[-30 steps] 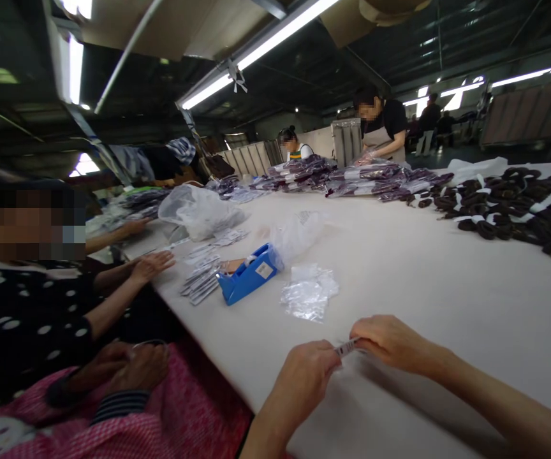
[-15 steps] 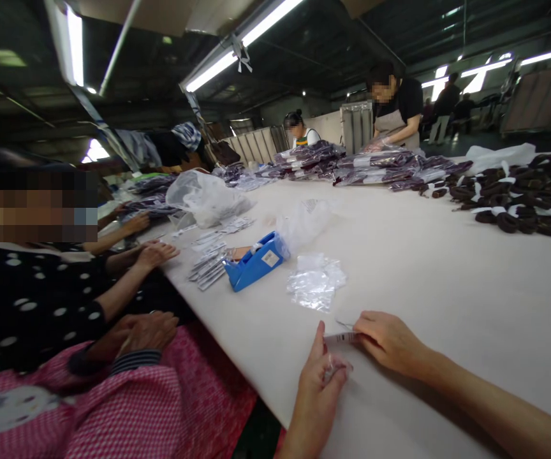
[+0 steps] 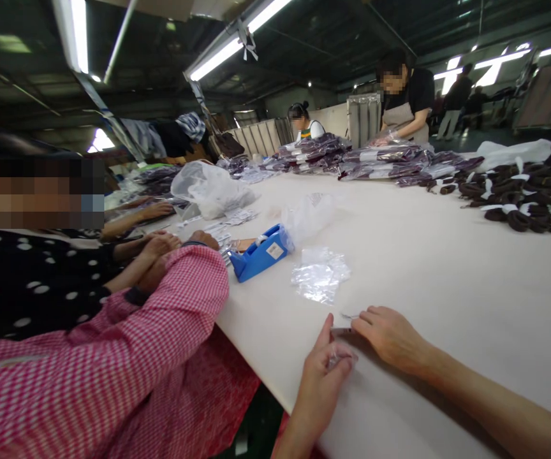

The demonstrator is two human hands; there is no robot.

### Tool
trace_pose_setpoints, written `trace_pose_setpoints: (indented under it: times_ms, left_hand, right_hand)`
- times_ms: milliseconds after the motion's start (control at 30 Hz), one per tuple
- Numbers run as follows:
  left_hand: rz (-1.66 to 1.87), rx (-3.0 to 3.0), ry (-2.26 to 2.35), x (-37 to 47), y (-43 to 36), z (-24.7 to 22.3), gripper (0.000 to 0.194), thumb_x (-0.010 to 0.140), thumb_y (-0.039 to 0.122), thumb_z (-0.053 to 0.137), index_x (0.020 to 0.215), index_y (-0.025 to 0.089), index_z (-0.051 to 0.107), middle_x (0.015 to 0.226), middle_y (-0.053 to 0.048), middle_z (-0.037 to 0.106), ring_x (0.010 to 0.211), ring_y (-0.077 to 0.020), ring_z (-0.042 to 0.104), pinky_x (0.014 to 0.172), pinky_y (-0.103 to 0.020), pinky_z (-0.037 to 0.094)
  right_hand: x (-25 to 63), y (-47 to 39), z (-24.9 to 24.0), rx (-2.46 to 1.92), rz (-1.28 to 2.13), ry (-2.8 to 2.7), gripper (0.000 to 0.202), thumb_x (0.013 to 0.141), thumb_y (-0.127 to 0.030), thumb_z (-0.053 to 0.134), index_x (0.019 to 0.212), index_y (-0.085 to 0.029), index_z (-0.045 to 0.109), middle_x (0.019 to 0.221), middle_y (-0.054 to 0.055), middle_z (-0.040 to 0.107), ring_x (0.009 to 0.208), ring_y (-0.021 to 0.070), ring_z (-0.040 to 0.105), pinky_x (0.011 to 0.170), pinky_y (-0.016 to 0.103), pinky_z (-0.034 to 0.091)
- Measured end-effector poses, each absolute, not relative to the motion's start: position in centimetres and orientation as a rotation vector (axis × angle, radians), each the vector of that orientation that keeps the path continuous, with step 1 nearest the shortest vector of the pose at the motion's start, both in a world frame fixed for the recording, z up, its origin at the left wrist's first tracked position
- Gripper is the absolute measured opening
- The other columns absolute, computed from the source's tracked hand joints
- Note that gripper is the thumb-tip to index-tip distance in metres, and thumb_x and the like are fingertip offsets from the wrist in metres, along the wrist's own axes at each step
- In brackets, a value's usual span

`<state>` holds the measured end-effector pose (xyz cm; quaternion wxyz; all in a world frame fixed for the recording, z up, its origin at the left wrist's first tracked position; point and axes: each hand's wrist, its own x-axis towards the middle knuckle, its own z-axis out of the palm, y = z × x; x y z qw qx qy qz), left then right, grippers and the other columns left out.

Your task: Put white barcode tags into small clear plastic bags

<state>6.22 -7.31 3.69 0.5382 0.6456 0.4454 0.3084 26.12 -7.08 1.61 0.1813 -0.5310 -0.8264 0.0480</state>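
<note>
Near the front edge of the table, my left hand (image 3: 319, 376) is closed on a small clear plastic bag (image 3: 341, 356), which is crumpled between thumb and fingers. My right hand (image 3: 390, 336) pinches the right end of a narrow printed label (image 3: 341, 331). The label's other end meets my left fingertips. A thin pale strip, perhaps a string, sticks out by my right fingertips; its kind is unclear. Just beyond my hands lies a loose pile of flat clear plastic bags (image 3: 321, 275). Further left stands a blue tape dispenser (image 3: 262, 255).
At left, a co-worker's pink checked sleeve (image 3: 175, 299) reaches over the table edge toward printed labels (image 3: 242, 217). A white plastic bag (image 3: 208, 190) lies behind. Bagged dark garments (image 3: 381, 159) cover the far side, dark tied bundles (image 3: 528, 191) the right.
The co-worker in the pink checked sleeve has stretched an arm forward to the labels beside the tape dispenser. Between my hands the label has tilted and shows less of its print.
</note>
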Motion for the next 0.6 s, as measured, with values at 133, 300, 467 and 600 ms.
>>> trace_pose_setpoints:
  times_ms: [133, 300, 467, 600]
  left_hand:
    - [0.749, 1.401, 1.044, 5.8, -7.3, 4.3, 0.008, 0.072, 0.022, 0.066, 0.074, 0.018, 0.073, 0.156, -0.009, 0.032, 0.139, -0.0338, 0.036, 0.115, -0.045, 0.024]
    - [0.708, 1.300, 0.996, 5.4, -8.0, 5.2, 0.008, 0.073, 0.023, 0.067, 0.074, 0.019, 0.074, 0.142, -0.010, 0.053, 0.133, -0.0318, 0.045, 0.113, -0.044, 0.028]
    - [0.692, 1.357, 0.924, 5.8, -8.6, 5.8, 0.012, 0.075, 0.017, 0.063, 0.075, 0.019, 0.074, 0.107, -0.005, 0.073, 0.119, -0.0271, 0.057, 0.109, -0.038, 0.031]
    - [0.667, 1.276, 0.927, 5.8, -8.8, 5.7, 0.013, 0.076, 0.018, 0.064, 0.079, 0.018, 0.076, 0.107, -0.007, 0.074, 0.127, -0.0283, 0.051, 0.099, -0.034, 0.041]
  right_hand:
    - [27.7, -8.0, 4.0, -1.511, 0.264, -2.227, 0.027, 0.097, -0.018, 0.033, 0.105, -0.018, 0.059, 0.085, 0.005, 0.067, 0.073, 0.0172, 0.059, 0.067, 0.028, 0.044]
    - [28.9, -10.3, 9.4, -1.368, 0.842, -1.903, 0.031, 0.101, -0.033, 0.035, 0.124, -0.022, 0.053, 0.069, -0.004, 0.062, 0.058, 0.0112, 0.059, 0.057, 0.021, 0.047]
    - [28.6, -11.5, 11.2, -1.333, 0.869, -1.996, 0.031, 0.099, -0.027, 0.041, 0.127, -0.027, 0.054, 0.084, -0.002, 0.068, 0.059, 0.0086, 0.059, 0.060, 0.019, 0.048]
    - [29.0, -11.6, 10.8, -1.382, 0.799, -2.022, 0.030, 0.098, -0.025, 0.042, 0.124, -0.029, 0.057, 0.097, -0.001, 0.069, 0.059, 0.0074, 0.060, 0.060, 0.020, 0.048]
